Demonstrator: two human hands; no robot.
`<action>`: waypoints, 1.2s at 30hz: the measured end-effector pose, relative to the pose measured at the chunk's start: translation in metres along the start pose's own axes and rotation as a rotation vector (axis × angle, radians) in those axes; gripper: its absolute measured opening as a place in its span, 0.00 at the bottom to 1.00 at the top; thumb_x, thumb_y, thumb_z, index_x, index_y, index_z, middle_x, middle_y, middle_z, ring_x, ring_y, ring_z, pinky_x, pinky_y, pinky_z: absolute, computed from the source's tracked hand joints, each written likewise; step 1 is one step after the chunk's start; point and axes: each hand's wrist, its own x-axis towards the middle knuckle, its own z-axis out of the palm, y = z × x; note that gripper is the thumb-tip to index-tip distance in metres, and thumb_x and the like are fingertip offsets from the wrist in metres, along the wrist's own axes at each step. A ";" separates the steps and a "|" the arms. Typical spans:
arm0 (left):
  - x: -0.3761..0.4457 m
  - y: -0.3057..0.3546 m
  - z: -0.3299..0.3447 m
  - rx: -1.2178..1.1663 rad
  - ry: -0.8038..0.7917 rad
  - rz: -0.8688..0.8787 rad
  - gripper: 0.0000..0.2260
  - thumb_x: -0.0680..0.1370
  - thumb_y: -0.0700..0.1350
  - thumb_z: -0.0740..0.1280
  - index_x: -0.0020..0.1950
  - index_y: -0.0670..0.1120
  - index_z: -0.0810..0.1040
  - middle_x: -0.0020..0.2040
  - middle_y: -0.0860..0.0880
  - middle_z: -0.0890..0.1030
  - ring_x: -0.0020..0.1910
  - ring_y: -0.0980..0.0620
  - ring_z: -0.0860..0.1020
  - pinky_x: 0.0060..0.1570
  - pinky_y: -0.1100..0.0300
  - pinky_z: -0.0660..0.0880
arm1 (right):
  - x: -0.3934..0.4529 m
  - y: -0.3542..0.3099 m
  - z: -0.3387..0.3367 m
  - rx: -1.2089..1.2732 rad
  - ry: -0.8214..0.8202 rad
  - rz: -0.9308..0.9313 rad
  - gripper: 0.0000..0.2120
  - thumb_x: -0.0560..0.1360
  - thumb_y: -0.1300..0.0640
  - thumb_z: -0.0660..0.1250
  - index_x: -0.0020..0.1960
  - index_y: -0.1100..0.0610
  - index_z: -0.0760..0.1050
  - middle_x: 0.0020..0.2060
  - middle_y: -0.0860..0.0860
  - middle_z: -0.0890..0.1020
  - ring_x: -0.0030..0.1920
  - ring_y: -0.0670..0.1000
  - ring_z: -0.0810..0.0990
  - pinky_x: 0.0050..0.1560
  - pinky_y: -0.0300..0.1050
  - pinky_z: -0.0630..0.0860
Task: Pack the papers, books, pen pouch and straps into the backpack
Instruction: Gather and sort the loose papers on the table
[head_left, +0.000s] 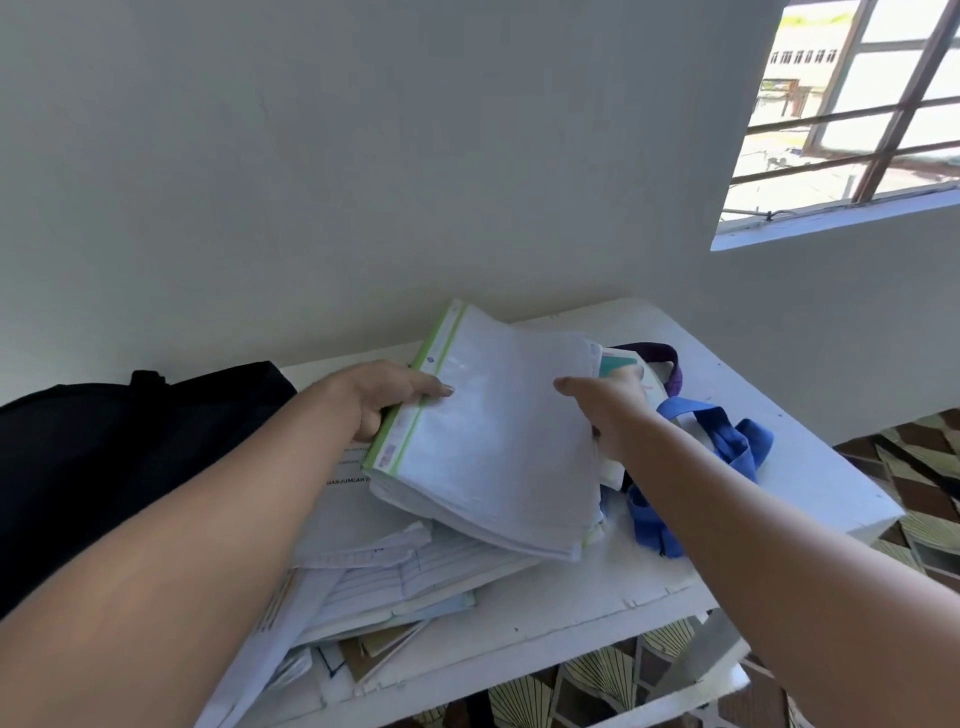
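- The left hand (382, 397) grips the left edge of a thick stack of papers in clear plastic sleeves (498, 441), thumb on top and fingers curled under the green-striped margin.
- The right hand (605, 415) holds the same stack at its right edge, thumb lying across the top sheet and fingers tucked beneath.
- The stack is glossy and slightly cloudy, rectangular, with its many layered edges fanned at the near corner; it is tilted, the far end raised above the desk.
- Under and near it lie loose papers and books (374, 587): lined sheets, printed forms and thin booklets, spread untidily toward the near left edge, some overhanging.
- Just right of the stack, blue fabric straps (727, 441) lie crumpled on the desk; a purple strap (670, 364) loops behind the right hand.
- A black backpack (104, 467), of soft matte cloth, sits at the left end of the desk, against the wall.
- The desk (810, 415) is white and smooth with a rounded far corner and faint specks.
- Behind it rises a plain pale wall (363, 156); at far right a window (857, 104) with brown bars lets in bright daylight.
- The floor (924, 467) shows a brown and cream fan pattern.
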 end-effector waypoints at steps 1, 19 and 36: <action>-0.004 -0.002 0.001 -0.066 -0.012 0.013 0.22 0.73 0.41 0.77 0.66 0.39 0.79 0.57 0.37 0.84 0.53 0.38 0.83 0.56 0.39 0.80 | 0.002 -0.001 0.002 0.035 -0.011 0.032 0.51 0.70 0.46 0.79 0.80 0.55 0.50 0.70 0.60 0.70 0.67 0.62 0.74 0.72 0.62 0.72; -0.059 -0.009 -0.041 -0.438 0.459 0.781 0.20 0.65 0.41 0.83 0.54 0.45 0.83 0.52 0.46 0.87 0.52 0.47 0.86 0.52 0.51 0.82 | -0.079 -0.093 0.048 0.392 -0.476 -0.736 0.15 0.72 0.58 0.80 0.58 0.56 0.83 0.50 0.52 0.89 0.51 0.54 0.88 0.52 0.54 0.85; -0.031 -0.040 0.009 -0.795 0.551 0.280 0.49 0.59 0.62 0.84 0.73 0.51 0.63 0.68 0.53 0.72 0.62 0.52 0.75 0.62 0.51 0.76 | -0.049 -0.057 0.054 0.705 -0.345 -0.308 0.18 0.74 0.60 0.79 0.62 0.56 0.81 0.53 0.56 0.88 0.53 0.61 0.87 0.54 0.70 0.82</action>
